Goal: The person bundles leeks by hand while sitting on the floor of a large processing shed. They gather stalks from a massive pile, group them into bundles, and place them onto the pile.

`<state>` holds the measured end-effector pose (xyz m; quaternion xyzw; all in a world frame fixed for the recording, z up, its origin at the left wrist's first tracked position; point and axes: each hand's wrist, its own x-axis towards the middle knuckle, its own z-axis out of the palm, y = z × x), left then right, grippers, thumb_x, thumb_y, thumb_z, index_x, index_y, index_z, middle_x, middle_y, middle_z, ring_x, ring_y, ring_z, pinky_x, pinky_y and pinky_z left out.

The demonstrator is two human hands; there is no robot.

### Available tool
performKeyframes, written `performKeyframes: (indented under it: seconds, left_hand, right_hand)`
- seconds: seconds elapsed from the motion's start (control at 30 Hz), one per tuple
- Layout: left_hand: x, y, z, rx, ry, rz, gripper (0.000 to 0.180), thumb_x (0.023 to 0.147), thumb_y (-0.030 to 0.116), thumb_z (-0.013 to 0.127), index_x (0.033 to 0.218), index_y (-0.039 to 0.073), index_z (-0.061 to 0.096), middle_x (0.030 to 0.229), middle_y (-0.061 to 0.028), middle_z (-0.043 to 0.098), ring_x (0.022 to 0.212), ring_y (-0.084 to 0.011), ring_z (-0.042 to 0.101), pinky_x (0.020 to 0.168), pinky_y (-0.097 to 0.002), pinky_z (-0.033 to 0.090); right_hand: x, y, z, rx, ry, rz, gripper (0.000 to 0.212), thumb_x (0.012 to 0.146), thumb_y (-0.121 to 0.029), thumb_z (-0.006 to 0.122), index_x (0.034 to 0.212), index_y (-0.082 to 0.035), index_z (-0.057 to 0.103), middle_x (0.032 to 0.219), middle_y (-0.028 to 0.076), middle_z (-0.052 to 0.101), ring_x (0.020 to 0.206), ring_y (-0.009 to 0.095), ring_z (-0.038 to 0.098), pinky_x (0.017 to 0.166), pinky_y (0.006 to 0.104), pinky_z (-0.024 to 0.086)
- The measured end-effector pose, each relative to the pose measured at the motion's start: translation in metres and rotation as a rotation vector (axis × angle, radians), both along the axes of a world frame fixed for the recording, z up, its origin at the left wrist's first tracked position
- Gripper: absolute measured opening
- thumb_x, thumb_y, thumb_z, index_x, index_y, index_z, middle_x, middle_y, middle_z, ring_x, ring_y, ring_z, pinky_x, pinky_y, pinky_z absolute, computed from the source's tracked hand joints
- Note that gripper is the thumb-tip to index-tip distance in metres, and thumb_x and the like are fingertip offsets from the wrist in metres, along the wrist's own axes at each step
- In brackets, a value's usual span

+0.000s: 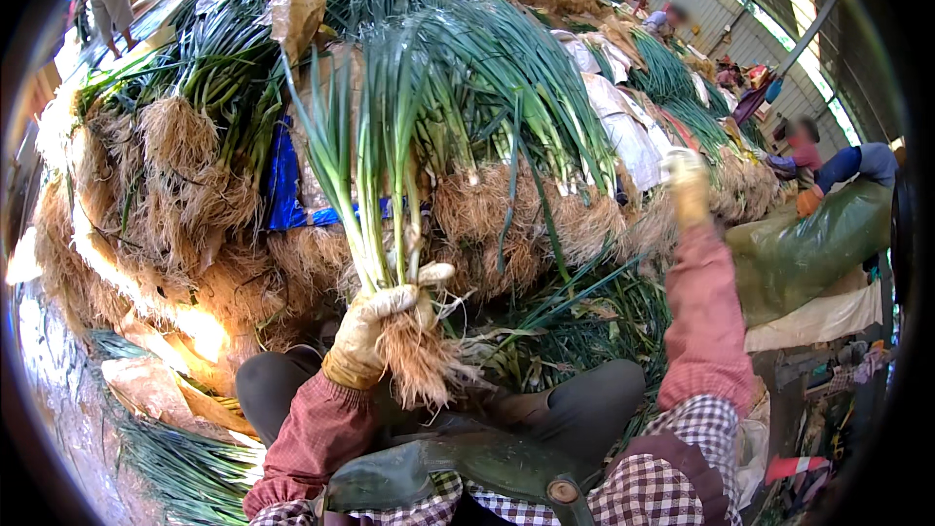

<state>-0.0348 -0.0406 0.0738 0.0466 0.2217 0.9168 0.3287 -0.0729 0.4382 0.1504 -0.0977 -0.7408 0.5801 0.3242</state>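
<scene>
My left hand (368, 331), in a pale work glove, is closed round a bunch of green onions (375, 190) just above their roots. The stalks stand up and lean slightly left, and the shaggy tan roots (419, 358) hang below my fist. Out to the right, my right hand (688, 185) is raised in a similar glove. Motion smears its fingers, so I cannot make out whether it holds anything. It is nearest to a white sheet (628, 131) on the pile. Behind the held bunch lie more green onions (516, 78), their roots facing me.
A root-fringed heap (180, 175) rises at left beside a blue plastic sheet (284, 175). Loose leaves (604, 326) cover the ground by my knees. Cut greens (185, 468) lie at lower left. At right, another person (804, 151) sits near a green tarp (813, 253).
</scene>
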Motion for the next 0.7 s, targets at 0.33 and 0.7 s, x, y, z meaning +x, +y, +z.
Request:
performKeyframes:
  seconds: [0.33, 0.7]
  left_hand:
    - [-0.018, 0.033, -0.057, -0.281, -0.064, 0.117, 0.016, 0.078, -0.002, 0.056, 0.094, 0.002, 0.051, 0.091, -0.0159, 0.061, 0.081, -0.0295, 0.063, 0.071, -0.0369, 0.053]
    - [0.01, 0.043, -0.059, -0.465, -0.037, 0.179, 0.02, 0.074, -0.008, 0.054, 0.093, -0.001, 0.054, 0.075, -0.0051, 0.057, 0.059, -0.0168, 0.056, 0.055, -0.027, 0.048]
  right_hand:
    - [-0.1, -0.249, -0.075, 1.305, -0.648, -0.015, 0.034, 0.081, -0.043, 0.054, 0.083, -0.01, 0.058, 0.072, 0.005, 0.061, 0.058, 0.013, 0.057, 0.049, 0.0301, 0.047]
    - [-0.029, -0.308, -0.128, 0.332, -0.336, -0.02, 0.037, 0.085, -0.039, 0.053, 0.075, -0.004, 0.054, 0.064, 0.016, 0.058, 0.059, 0.035, 0.057, 0.053, 0.0441, 0.042]
